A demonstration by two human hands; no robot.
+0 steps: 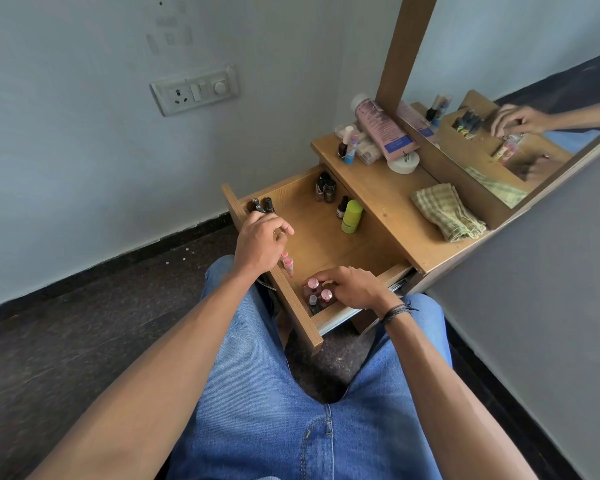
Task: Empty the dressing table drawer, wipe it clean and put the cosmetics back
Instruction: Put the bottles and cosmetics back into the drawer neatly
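The wooden drawer point(326, 244) is pulled out over my lap. At its near corner stand three small nail polish bottles point(317, 294) with pink and grey caps; my right hand point(352, 287) curls its fingers round them from the right. My left hand point(262, 242) rests with curled fingers on the drawer's front panel, just below two black-capped bottles point(263, 205). Whether it holds anything is hidden. Pink tubes point(287, 265) lie against the panel under that hand. Dark bottles point(325, 190), a small dark dropper bottle point(342, 206) and a green roll-on point(352, 216) stand at the back of the drawer.
On the table top point(395, 216) lie a folded checked cloth point(447, 211), a white jar point(403, 162), a pink tube point(381, 128) and small bottles point(347, 147). The mirror point(520, 98) stands behind. A wall with a socket panel point(194, 90) is at left.
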